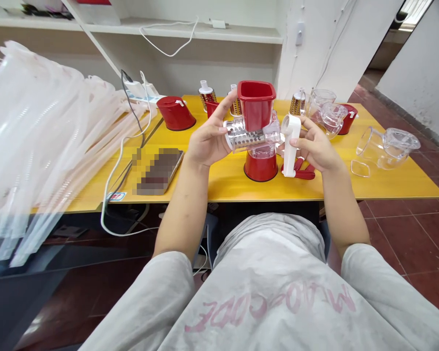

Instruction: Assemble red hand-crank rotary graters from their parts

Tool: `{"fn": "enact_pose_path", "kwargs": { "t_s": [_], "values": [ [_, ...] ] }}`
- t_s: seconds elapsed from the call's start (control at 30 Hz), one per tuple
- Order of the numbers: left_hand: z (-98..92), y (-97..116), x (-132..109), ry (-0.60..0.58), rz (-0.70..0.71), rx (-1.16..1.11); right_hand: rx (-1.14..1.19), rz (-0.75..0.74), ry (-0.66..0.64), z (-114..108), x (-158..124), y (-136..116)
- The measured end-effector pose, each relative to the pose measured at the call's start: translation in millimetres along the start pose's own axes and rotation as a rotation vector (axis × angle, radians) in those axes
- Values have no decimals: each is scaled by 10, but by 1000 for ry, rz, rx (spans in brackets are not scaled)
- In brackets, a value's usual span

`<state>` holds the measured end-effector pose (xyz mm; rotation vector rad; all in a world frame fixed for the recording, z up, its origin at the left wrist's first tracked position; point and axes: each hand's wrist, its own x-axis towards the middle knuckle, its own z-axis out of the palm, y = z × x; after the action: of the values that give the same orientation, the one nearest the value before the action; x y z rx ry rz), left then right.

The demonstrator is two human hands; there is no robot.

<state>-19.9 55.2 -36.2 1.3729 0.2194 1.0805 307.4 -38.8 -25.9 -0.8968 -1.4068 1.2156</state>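
Note:
A rotary grater with a red hopper [256, 105] and a red base [261, 167] stands upright in front of me. A perforated metal grating drum [243, 135] lies sideways in its clear housing [272, 131], its white end jutting out to the left. My left hand [211, 136] grips that end between thumb and fingers, with the index finger stretched up beside the hopper. On the other side, my right hand [317, 145] holds a white crank handle [291, 146], its arm hanging down and its round socket on top. Red parts [304, 173] lie on the table behind the handle.
The yellow table [219, 187] also bears a red base [175, 113], spare grating drums [207, 96] and clear housings [391, 146]. Left are a phone-like device [160, 170], cables [111, 190] and a heap of plastic bags [47, 131]. A shelf [241, 34] stands behind.

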Motion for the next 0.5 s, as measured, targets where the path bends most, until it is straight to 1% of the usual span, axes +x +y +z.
{"fn": "enact_pose_path", "kwargs": {
  "t_s": [0.2,0.4,0.5],
  "values": [
    [13,-20,-13,7,-3,8,-3,19,-21,-40,10,11],
    [-7,-50,-16,2,-13,22,-27,19,-29,-13,-9,-16],
    [-11,-66,-21,-25,-19,22,-42,13,-26,19,-6,-9]
  ]
}}
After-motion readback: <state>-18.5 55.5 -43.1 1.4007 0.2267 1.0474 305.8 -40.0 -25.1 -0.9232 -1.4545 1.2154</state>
